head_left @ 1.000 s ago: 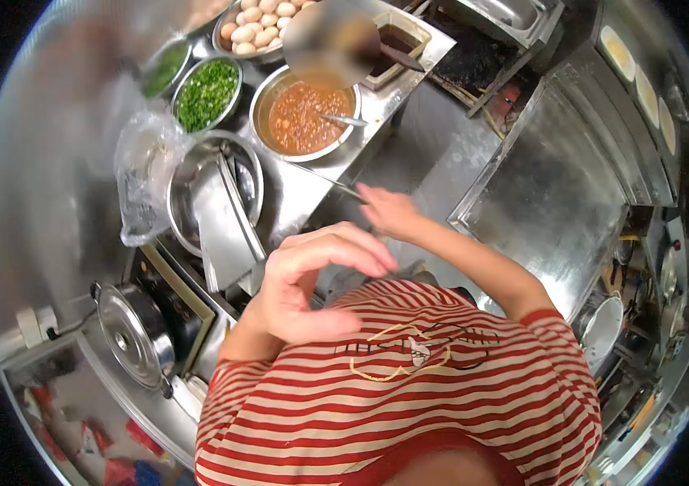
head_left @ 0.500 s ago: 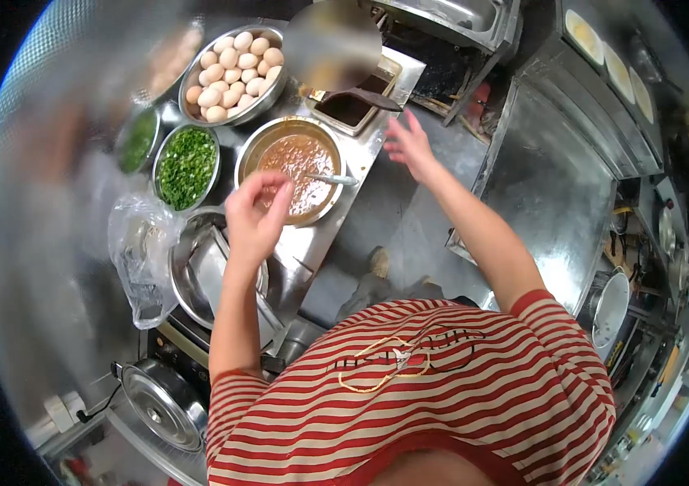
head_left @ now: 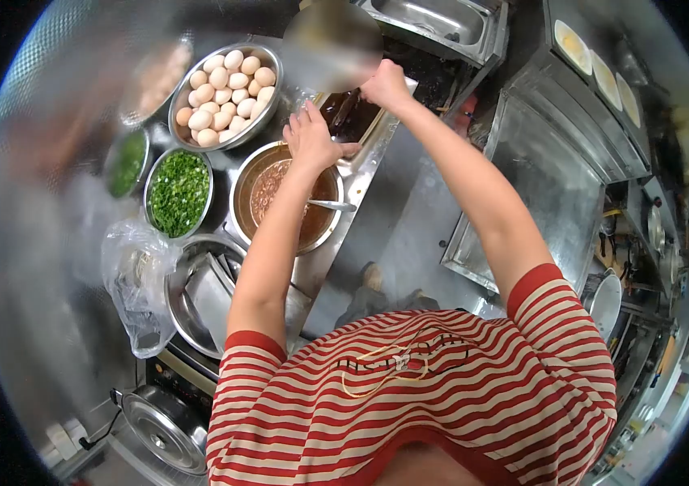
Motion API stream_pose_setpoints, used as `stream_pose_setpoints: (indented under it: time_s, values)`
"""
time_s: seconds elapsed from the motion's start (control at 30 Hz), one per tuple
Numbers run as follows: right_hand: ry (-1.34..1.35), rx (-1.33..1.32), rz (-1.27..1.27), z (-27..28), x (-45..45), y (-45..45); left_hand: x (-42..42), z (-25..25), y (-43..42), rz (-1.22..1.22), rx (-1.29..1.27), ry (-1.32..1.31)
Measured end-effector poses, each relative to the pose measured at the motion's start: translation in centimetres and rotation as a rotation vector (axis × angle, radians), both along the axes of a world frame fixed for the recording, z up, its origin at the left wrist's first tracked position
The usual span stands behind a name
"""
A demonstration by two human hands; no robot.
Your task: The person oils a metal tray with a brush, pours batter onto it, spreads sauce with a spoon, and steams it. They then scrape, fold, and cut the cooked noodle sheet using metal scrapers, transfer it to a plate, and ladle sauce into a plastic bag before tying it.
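My right hand is closed on the handle end of a dark utensil, perhaps a brush. Its wider end lies in dark brown sauce in a rectangular tray. My left hand is open, fingers spread, by the tray's left side; whether it touches the tray is unclear. Below that hand stands a steel bowl of reddish-brown sauce or meat mix. A spoon rests in it, handle over the right rim. My left forearm hides part of the bowl.
A bowl of eggs and a bowl of chopped green onions stand left. Nearer are a plastic bag and a large steel basin. A steel sink is at the back; a lidded pot stands lower left.
My right hand has moved up and left onto the utensil's handle; the utensil now sits lower in the tray. My left hand has moved from over the bowl to beside the tray, fingers spreading.
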State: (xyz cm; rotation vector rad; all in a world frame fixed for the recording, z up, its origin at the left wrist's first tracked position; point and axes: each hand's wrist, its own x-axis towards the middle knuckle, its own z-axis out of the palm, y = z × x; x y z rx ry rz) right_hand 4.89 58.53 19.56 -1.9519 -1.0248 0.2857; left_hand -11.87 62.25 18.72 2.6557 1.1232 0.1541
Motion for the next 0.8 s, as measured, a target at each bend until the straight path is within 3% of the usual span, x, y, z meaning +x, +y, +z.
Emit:
stream_pose_setpoints:
  time_s: [0.03, 0.07, 0.2, 0.27, 0.3, 0.37, 0.47, 0.5, 0.53, 0.63, 0.7, 0.77, 0.8]
  values:
    - [0.092, 0.049, 0.040, -0.1, -0.5, 0.3, 0.2, -0.3, 0.0, -0.007, -0.001, -0.005]
    - [0.165, -0.073, 0.132, 0.0, -0.5, 0.4, 0.2, -0.5, -0.2, -0.008, -0.028, -0.023]
    - [0.076, -0.066, 0.220, 1.0, -0.8, 0.2, 0.3, -1.0, -0.2, 0.004, -0.048, -0.054]
    - [-0.126, 0.243, 0.036, 2.7, -1.4, -0.4, 0.4, -1.1, -0.1, 0.001, -0.057, -0.074]
    - [-0.128, 0.238, 0.034, 2.3, -1.2, -0.4, 0.5, -1.2, -0.2, 0.013, -0.055, -0.083]
    - [-0.402, 0.120, 0.042, 1.3, -1.2, -0.5, 0.2, -1.3, -0.2, -0.006, -0.040, -0.082]
    - [0.057, 0.332, -0.033, 1.8, -2.4, -1.2, 0.3, -0.6, -0.4, 0.002, -0.006, -0.080]
    - [0.054, 0.253, -0.047, 2.0, -2.8, -1.6, 0.3, 0.0, -0.4, -0.022, -0.046, -0.065]
    - [-0.080, 0.018, -0.065, 1.4, -2.6, -1.6, 0.3, -1.9, -0.2, -0.059, 0.076, -0.201]
    - [-0.004, 0.398, -0.146, 1.2, -4.1, -4.3, 0.4, -0.1, -1.5, -0.038, 0.046, -0.151]
    - [-0.024, 0.572, -0.208, 0.8, -4.0, -6.0, 0.6, -1.5, -1.4, 0.042, 0.075, -0.046]
    - [0.043, 0.464, -0.288, -1.1, -3.0, -8.5, 0.5, -2.1, -0.8, -0.014, 0.068, -0.025]
    - [0.161, 0.536, -0.345, -1.1, -2.2, -10.9, 0.5, -2.1, -0.5, -0.033, 0.048, -0.022]
